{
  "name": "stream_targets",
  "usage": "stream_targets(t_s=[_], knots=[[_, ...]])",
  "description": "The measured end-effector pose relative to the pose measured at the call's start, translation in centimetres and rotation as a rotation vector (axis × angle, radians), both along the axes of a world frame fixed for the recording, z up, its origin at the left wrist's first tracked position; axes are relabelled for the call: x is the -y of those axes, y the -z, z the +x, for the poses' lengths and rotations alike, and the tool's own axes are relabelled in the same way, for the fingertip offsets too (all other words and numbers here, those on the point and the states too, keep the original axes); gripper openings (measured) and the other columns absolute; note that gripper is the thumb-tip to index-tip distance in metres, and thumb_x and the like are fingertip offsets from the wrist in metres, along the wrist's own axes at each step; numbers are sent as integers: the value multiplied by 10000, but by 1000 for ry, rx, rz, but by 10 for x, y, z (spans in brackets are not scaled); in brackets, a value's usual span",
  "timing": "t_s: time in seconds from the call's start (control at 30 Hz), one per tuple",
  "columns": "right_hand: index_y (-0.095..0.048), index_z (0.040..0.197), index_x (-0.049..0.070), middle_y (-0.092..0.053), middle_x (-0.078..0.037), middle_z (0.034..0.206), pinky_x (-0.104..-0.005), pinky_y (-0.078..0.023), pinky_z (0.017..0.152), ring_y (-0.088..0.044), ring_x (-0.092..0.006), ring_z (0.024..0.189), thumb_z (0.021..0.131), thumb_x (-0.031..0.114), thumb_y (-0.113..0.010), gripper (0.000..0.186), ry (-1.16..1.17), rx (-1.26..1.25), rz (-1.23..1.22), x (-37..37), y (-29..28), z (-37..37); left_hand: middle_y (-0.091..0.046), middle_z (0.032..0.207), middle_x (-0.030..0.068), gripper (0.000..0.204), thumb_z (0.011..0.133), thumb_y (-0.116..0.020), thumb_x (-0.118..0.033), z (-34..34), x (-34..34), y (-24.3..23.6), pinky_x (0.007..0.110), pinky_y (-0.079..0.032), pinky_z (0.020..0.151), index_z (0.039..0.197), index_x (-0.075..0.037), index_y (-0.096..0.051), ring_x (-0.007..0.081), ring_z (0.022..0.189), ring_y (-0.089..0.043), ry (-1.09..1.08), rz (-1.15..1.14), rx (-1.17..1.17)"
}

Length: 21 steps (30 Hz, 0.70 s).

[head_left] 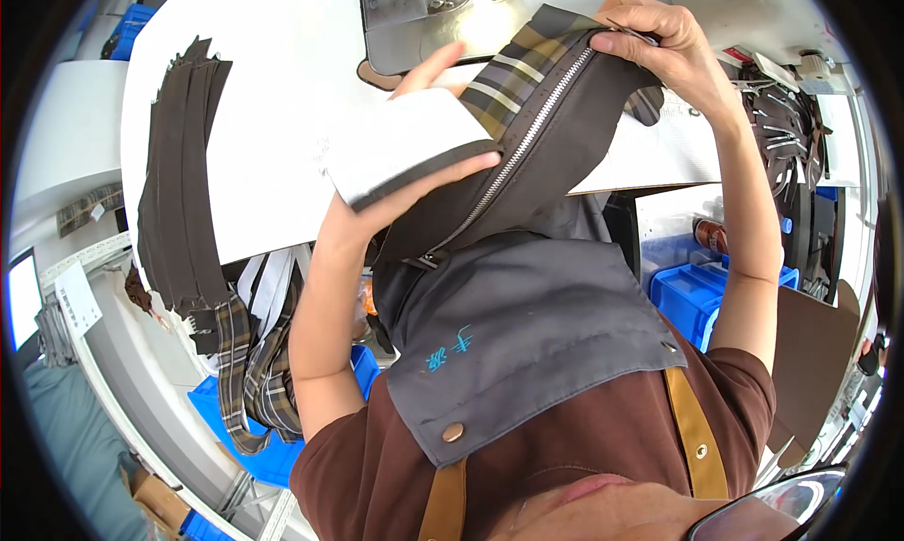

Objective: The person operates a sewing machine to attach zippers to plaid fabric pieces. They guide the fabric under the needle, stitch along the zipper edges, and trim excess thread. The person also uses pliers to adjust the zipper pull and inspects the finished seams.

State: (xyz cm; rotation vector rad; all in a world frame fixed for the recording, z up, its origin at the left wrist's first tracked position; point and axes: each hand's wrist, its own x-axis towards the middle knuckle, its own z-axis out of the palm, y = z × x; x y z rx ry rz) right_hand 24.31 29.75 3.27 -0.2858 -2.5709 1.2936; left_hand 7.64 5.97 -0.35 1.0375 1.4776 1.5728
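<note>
A dark brown fabric piece [556, 155] with a silver metal zipper [537, 127] and plaid fabric [513, 80] along one side slants across my front. My right hand [654, 37] pinches its upper end between thumb and fingers; a thin dark object there is too small to name. On the other side, my left hand [407, 194] holds a white panel [410, 141] with a dark edge. Fingers run beneath that edge, while another digit sticks up behind the panel. Fingertips lie against the fabric near the zipper, whose lower end reaches my grey apron [537, 296].
A sewing machine bed [414, 23] stands beyond my hands on the white table [273, 117]. Dark strips [179, 183] lie at the left, with plaid strips [240, 362] hanging below. Blue bins [687, 301] are below the table; zippers [782, 131] are bundled at right.
</note>
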Motion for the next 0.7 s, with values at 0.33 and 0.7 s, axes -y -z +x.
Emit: stream_targets(t_s=[0.33,0.7], knots=[[-677,1027,102,-638,-40,943,-330,-493,675,-640,-246,772,805,293,-709,295,579,1,726,-3,46,30,-528,661,-35,440,840,-677,-108,-6,-10,-6,191,-379,608,1244,14,-551,27,625,-438,58,-283,81],[-632,1131,81,-550,-89,734,-332,-456,576,-563,-241,635,710,-41,-653,439,101,-61,449,82,36,4,-648,986,35,542,854,-659,-76,13,6,-1,238,-450,783,1363,-89,-472,62,872,-587,-59,-193,-282]])
